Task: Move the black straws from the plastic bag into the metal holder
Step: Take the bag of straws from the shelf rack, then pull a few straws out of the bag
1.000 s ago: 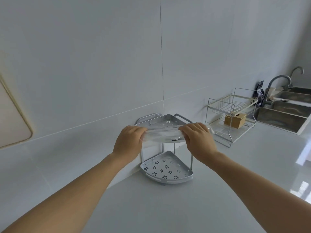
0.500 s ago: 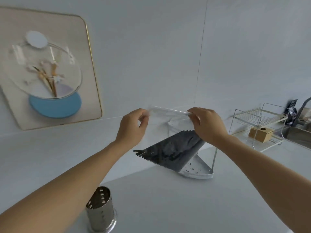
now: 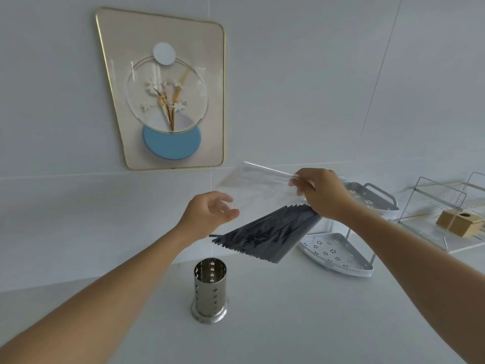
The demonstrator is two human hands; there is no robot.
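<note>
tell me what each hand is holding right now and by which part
The right hand pinches the clear plastic bag of black straws by its top edge, at the right corner. The left hand is open, with no grip on anything.

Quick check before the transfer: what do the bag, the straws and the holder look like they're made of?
Plastic bag: thin clear film, probably plastic; the wall shows through it.
Black straws: matte black, likely plastic or paper; cannot tell which.
Metal holder: polished metal, likely stainless steel; mirror-like shine, punched holes.
</note>
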